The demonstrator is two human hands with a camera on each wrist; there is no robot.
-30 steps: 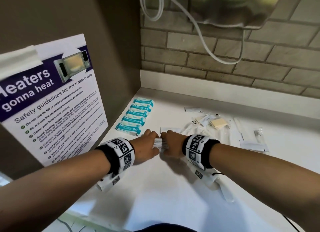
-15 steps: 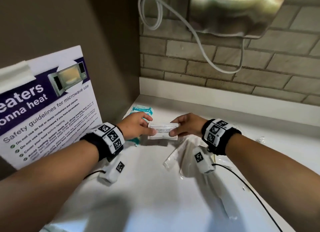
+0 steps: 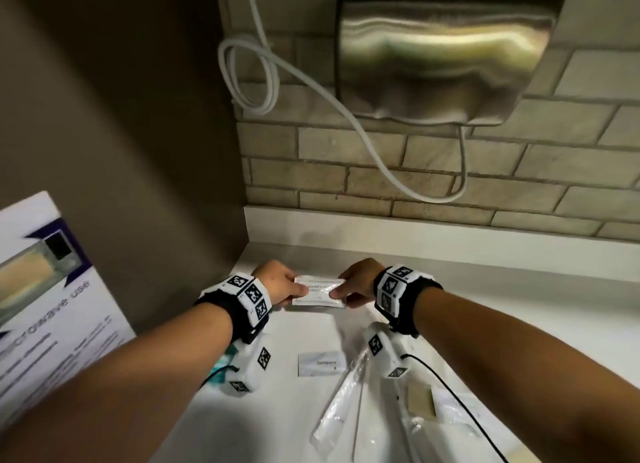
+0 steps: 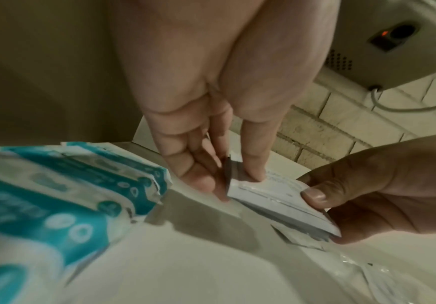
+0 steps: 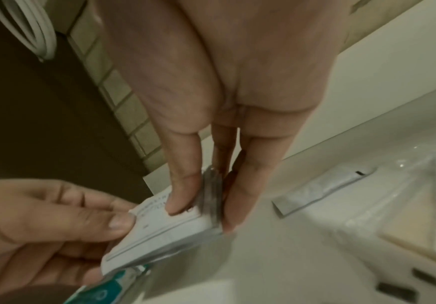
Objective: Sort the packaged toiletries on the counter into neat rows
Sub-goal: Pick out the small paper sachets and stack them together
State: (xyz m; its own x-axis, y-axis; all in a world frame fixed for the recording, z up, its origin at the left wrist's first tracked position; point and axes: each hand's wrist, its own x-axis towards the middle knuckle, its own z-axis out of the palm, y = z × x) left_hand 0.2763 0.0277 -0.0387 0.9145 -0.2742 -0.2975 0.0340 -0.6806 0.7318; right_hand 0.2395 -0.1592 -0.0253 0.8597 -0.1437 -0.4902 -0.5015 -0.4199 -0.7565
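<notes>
Both hands are on a small stack of flat white shampoo sachets (image 3: 318,291), held up just above the white counter (image 3: 519,300) near the back wall. Left hand (image 3: 278,282) pinches the left end, right hand (image 3: 356,282) pinches the right end, thumbs on top. Teal-and-white wrapped packets (image 4: 63,195) lie just left, and 1 white toothpaste sachet (image 3: 321,363) lies flat nearer the camera.

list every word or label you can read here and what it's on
"SHAMPOO ... CONDI...": top sachet of the stack pinched at its ends by the left hand and right hand; thumbs hide the rest.
"Toothpaste", or close to it, blurred: small sachet on the counter.
"...icrowave use": poster; its smaller lines are too blurred to read.
Teal packs: print too blurred.
Wristband markers: patterns, no words.
</notes>
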